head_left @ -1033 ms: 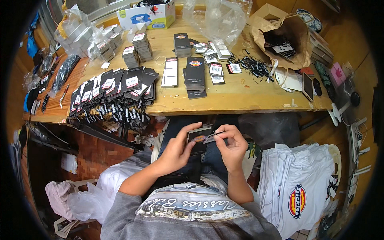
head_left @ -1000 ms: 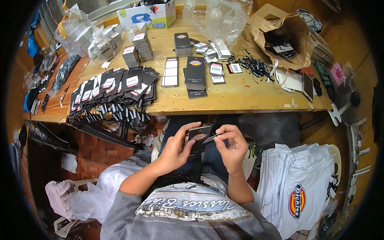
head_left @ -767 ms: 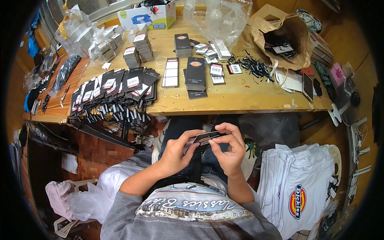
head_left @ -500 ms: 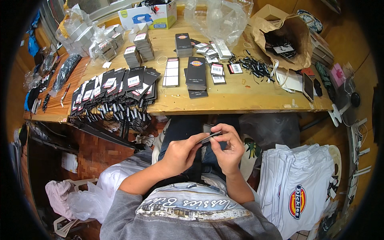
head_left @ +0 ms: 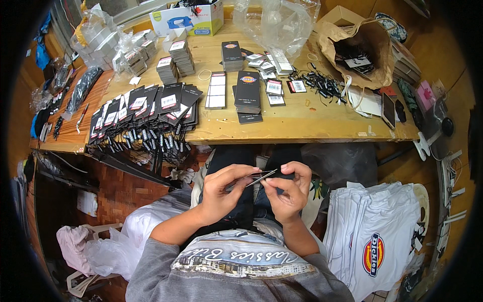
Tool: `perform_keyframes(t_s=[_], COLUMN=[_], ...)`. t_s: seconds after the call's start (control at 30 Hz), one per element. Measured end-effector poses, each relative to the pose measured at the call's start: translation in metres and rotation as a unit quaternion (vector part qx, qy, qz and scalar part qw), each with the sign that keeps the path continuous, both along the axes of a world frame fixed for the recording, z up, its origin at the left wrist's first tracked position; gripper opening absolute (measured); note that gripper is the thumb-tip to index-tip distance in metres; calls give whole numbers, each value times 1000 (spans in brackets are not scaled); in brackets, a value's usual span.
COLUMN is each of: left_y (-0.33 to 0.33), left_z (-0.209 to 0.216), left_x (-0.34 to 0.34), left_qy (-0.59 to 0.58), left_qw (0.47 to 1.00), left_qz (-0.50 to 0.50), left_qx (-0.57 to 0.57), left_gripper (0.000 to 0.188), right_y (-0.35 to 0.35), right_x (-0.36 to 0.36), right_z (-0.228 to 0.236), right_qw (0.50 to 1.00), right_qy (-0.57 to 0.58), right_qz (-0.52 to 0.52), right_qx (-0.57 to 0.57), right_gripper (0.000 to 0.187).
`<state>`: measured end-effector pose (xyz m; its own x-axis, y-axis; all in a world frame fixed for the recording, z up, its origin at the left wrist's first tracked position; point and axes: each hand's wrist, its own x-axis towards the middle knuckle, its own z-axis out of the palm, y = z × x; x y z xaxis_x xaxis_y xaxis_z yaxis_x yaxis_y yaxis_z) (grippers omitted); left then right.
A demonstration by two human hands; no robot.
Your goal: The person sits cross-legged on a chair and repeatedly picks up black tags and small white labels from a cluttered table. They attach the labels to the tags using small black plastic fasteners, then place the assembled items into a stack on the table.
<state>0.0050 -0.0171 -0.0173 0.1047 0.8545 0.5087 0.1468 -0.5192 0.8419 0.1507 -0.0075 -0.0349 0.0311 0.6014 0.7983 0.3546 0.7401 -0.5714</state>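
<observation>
Across the wooden table (head_left: pixel 297 128), dark tags (head_left: pixel 168 102) lie fanned out to the left of a neat black stack (head_left: pixel 247 93). Below the table's front edge, over the lap (head_left: pixel 234 159), the left hand (head_left: pixel 221 189) pinches thin cards (head_left: pixel 261 176) (seen almost edge-on, their number unclear). The right hand (head_left: pixel 289 194) has thumb and forefinger parted at the cards' right end; whether they grip cannot be told.

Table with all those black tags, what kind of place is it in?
Probably a small clothing workroom: black tags are fanned out on the table, dark strings lie in a heap there, and white clothes are piled beside the person.
</observation>
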Motion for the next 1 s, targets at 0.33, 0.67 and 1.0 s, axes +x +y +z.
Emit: perform_keyframes(t_s=[0.33,0.67,1.0], left_y=[3,9,10], left_z=[5,-9,-22], left_x=[-5,-13,-9], left_qy=[58,-208,-122], left_qw=[992,939,981], left_qz=[-63,-165,-89], left_qx=[89,-218,-124], left_gripper=[25,8,2], right_y=[-2,2,9], right_x=[-1,-6,-6], right_z=[5,1,-8], right_qw=[1000,992,947], right_qy=[-1,6,50], right_qz=[19,86,214], right_qx=[-17,-90,-234], right_gripper=[17,17,15])
